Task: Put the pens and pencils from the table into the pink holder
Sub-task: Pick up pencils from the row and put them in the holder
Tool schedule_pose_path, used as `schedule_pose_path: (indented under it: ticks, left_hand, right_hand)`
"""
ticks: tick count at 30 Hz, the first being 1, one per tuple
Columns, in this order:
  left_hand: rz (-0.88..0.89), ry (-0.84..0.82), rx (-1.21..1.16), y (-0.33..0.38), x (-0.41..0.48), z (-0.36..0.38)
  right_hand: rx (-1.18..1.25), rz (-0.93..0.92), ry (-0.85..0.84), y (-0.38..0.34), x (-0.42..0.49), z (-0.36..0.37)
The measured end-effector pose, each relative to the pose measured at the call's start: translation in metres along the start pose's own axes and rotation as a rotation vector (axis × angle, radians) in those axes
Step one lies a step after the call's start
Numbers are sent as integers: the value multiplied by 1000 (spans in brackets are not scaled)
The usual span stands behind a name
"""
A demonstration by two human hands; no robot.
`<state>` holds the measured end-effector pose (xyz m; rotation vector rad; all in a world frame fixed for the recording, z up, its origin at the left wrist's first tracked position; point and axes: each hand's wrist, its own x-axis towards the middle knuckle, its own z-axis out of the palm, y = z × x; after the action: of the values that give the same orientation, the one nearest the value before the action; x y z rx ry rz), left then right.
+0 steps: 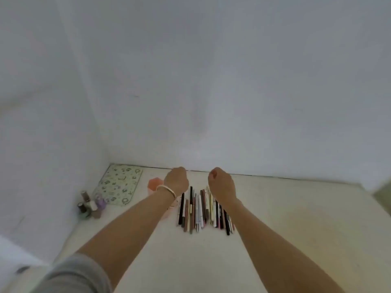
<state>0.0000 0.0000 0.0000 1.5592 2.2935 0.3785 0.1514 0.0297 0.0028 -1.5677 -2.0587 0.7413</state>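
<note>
Head view: pens point(201, 208) (a row) between hands

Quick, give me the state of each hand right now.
Left hand: curled closed, holding nothing visible.
Right hand: curled closed, holding nothing visible.

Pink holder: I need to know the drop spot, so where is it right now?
The pink holder stands left of the pens, partly behind the left hand and wrist, right of the patterned mat.

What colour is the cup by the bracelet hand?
The holder is pink, seen in the head view beside the left hand.
</note>
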Motion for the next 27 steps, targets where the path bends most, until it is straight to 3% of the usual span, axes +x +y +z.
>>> schedule_pose_path:
  ticks: [4,11,27]
  left_hand:
    - [-62,-102,127,-9,8,47]
    - [-73,-66,263,-22,37,108]
    - [-172,-161,448,-11,102,145]
  right_hand:
    - [46,31,-38,19,9,12]
    - [86,18,-116,49,50,46]
    - [189,33,-227,88,108,97]
